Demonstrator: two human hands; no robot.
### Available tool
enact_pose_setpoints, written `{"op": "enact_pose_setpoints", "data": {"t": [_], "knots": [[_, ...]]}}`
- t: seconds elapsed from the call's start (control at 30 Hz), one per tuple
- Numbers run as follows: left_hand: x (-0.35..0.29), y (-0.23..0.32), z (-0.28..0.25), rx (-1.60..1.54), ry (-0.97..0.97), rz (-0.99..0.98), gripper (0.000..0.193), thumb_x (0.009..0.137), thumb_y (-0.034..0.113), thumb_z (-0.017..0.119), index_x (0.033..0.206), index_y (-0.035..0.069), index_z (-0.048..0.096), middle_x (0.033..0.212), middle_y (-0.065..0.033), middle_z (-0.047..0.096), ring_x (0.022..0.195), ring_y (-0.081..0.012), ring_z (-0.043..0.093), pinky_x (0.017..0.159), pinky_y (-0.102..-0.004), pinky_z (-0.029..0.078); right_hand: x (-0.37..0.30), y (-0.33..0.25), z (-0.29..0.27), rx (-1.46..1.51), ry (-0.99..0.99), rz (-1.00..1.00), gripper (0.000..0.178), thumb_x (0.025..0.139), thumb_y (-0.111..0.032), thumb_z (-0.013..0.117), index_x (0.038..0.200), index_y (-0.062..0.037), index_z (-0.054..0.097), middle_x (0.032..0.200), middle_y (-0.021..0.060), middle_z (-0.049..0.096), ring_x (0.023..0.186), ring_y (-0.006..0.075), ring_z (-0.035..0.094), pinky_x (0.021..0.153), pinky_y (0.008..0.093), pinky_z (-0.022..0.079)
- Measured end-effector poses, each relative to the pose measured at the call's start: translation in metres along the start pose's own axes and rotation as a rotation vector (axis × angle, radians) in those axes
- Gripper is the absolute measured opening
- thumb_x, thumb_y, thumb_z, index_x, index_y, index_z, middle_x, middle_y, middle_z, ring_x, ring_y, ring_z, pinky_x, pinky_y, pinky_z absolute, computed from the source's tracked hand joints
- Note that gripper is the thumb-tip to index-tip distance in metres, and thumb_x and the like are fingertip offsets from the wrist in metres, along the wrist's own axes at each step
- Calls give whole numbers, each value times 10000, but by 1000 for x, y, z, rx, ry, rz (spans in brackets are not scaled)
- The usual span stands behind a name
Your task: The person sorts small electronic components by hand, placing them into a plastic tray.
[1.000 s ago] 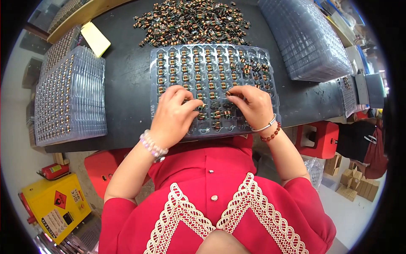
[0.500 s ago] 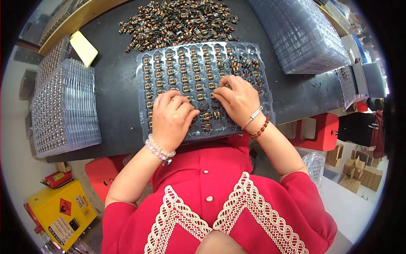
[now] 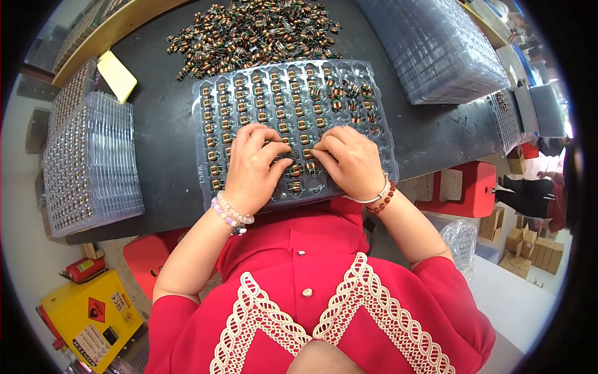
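A clear plastic tray lies in front of me, with small copper-wound coils in rows of its pockets. Toward its far right corner, several coils lie loose and jumbled. My left hand is over the tray's near middle, fingers curled, thumb and forefinger close together; whatever lies between them is too small to make out. Facing it, my right hand pinches a copper-wound coil at a pocket. Just below the fingertips, a few more coils sit at odd angles.
Beyond the tray is a big heap of loose coils. A stack of filled trays stands at left, near a yellow card. At far right rises a tall stack of clear trays. Red stools show below the dark table.
The view has shifted slightly. My right hand has moved a little nearer to me along the tray, its fingertips now lower. The left hand stays near the same pockets, its fingers slightly more bunched.
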State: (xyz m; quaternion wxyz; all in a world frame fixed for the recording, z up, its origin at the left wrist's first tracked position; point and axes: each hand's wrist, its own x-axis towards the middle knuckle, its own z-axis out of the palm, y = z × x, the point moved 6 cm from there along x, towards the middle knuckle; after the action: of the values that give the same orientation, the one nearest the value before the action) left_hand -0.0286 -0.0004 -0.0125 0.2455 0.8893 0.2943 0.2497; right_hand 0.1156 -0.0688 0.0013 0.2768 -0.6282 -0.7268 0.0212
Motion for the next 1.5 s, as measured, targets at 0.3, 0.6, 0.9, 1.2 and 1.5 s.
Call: {"op": "enact_pose_setpoints", "data": {"t": [0.3,0.6,0.9,1.2,1.5], "knots": [[-9,-22,-12,-749,100,-445,142,905,75,573,1029,32,627,962,-35,654,945,-88,578,842,-235,451,8,-12,7,224,-69,4,164,786,-143,662,943,-97,661,912,54,588,834,228,611,703,336,502],[-19,-32,-16,-1024,113,-573,215,952,81,504,1150,30,568,919,-34,632,753,-58,555,674,-211,458,18,-12,20,188,-188,-103,192,764,-69,649,948,-113,680,927,39,611,835,218,617,694,331,506],[-32,-40,-17,-1017,45,-600,240,913,76,584,1145,18,564,918,-39,634,756,-66,578,683,-208,483,10,-17,13,78,-184,-169,224,716,-40,647,933,-93,669,944,43,625,834,218,615,682,335,508],[-43,-9,-22,-373,-72,-360,106,758,38,696,861,55,677,883,-65,609,841,-199,585,751,-308,483,2,-29,13,215,-190,-138,165,783,-109,671,931,-46,635,979,67,619,849,241,597,742,332,497],[-38,9,-21,74,14,-47,118,699,111,718,788,62,657,960,-66,556,1036,-291,477,881,-429,390,-2,-23,0,250,-11,-149,145,770,-50,675,909,-40,636,917,81,663,799,239,644,678,327,523]]}}
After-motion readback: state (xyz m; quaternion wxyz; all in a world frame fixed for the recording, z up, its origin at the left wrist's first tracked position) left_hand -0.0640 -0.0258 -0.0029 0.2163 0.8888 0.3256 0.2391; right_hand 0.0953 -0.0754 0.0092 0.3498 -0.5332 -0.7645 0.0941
